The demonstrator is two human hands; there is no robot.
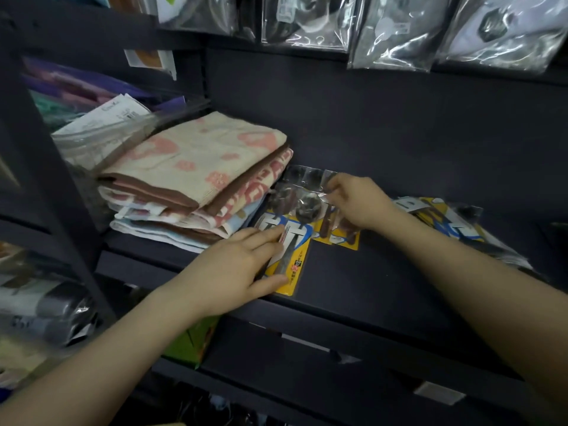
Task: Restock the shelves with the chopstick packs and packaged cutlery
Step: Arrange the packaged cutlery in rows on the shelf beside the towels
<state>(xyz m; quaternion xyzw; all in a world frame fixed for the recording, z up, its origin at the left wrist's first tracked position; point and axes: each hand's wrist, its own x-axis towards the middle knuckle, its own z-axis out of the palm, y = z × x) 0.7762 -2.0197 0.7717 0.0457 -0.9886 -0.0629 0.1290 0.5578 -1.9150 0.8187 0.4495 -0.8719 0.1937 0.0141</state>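
Hands work on a dark shelf where packaged cutlery lies flat. The left hand holds the near end of a yellow-carded cutlery pack in clear plastic, thumb along its lower edge and fingers laid over the top, the pack overhanging the shelf's front lip. The right hand pinches the clear film of a second yellow-backed pack with dark-handled spoons, fingers curled on the plastic (which piece of cutlery is under them cannot be told). Both packs lie just beside a stack of folded cream, pink and brown towels at the shelf's left. More yellow-and-blue carded packs lie in a loose heap behind the right forearm. Shiny clear-bagged goods hang above.
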